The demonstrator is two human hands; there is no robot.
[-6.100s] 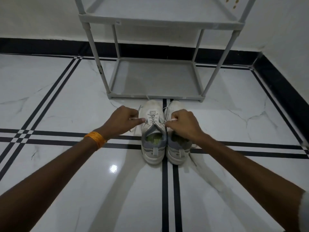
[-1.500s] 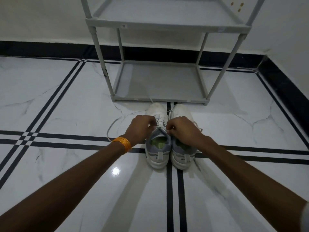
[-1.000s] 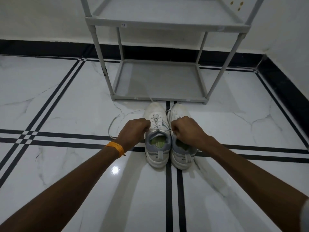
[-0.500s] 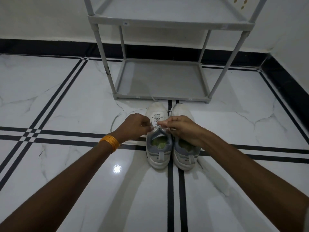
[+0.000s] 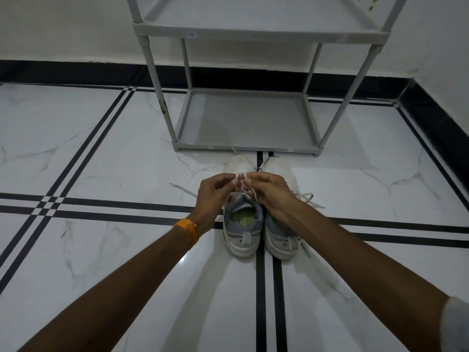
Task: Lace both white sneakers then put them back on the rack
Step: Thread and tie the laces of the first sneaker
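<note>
Left hand (image 5: 212, 193) and right hand (image 5: 270, 191) meet above the tongue of the left sneaker (image 5: 242, 212), each pinching a strand of its white lace (image 5: 241, 180) between thumb and fingertips, the strands crossing in the narrow gap between the hands. An orange thread band (image 5: 188, 229) circles the left wrist. The left sneaker stands on the floor (image 5: 101, 161) with its long axis running away from the person, toe toward the rack (image 5: 247, 118) and heel nearest the camera; its grey collar and green insole show. The right sneaker (image 5: 280, 232) lies parallel, touching or just beside it, toe pointing the same way, partly covered by the right wrist; loose lace ends (image 5: 308, 199) trail to its right, and another end (image 5: 181, 190) lies on the floor to the left. The toes stop just short of the front edge of the rack's lower shelf. The rack is grey, with an upper shelf (image 5: 261, 34) above. White marble tiles with black inlay lines extend open on both sides; a black skirting (image 5: 76, 72) meets white walls.
</note>
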